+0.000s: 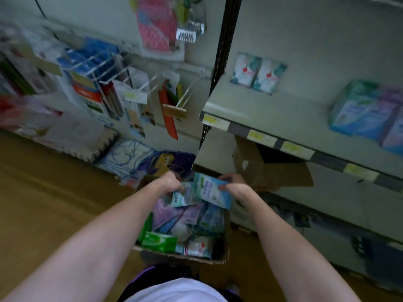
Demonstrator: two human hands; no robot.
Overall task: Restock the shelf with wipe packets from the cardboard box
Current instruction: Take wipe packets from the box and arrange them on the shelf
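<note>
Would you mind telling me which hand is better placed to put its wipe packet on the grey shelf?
Right hand: it grips the light-blue wipe packet on the grey metal shelf's side.

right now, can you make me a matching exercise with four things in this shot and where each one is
Things:
1. blue-and-white wipe packet
2. green wipe packet
3. pair of white-and-teal packets
4. orange knife

Places:
A. hanging from a peg left of the shelf upright
B. standing at the back of the shelf
C. lying at the near end of the cardboard box
D. held over the box in the right hand

Pairs: 1-D, 2-C, 3-B, 4-A
</note>
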